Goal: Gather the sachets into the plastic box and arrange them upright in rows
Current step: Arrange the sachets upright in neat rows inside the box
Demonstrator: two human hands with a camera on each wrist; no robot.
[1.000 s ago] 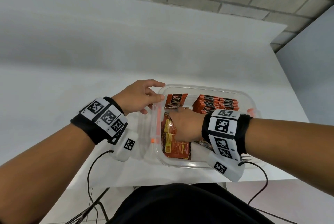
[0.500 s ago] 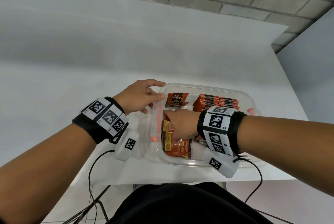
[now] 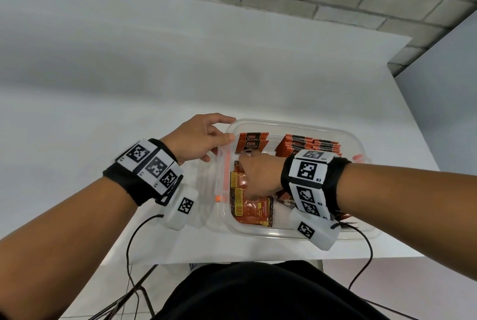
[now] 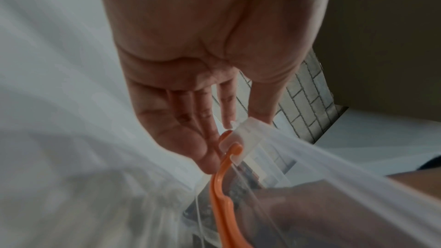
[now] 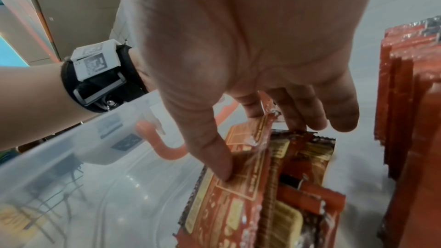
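Observation:
A clear plastic box (image 3: 284, 123) with orange latches sits on the white table. A row of red sachets (image 3: 309, 145) stands upright in its far right part, also seen in the right wrist view (image 5: 405, 120). Two D2X sachets (image 3: 251, 143) stand at the far left. Loose sachets (image 3: 251, 208) lie flat in the near left part. My right hand (image 3: 247, 167) is inside the box, and its thumb (image 5: 214, 157) and fingers pinch a bundle of those loose sachets (image 5: 250, 195). My left hand (image 3: 227, 131) rests with straight fingers (image 4: 214, 120) on the box's far left corner by the orange latch (image 4: 222, 186).
The box stands near the table's front edge (image 3: 258, 261), with a grey wall panel (image 3: 438, 113) to the right. Black cables (image 3: 129, 255) hang from both wrist units below the table edge. A second orange latch (image 3: 358, 157) sits on the box's right side.
My right hand has slid a little to the left over the loose sachets. My left hand has stayed on the box's corner.

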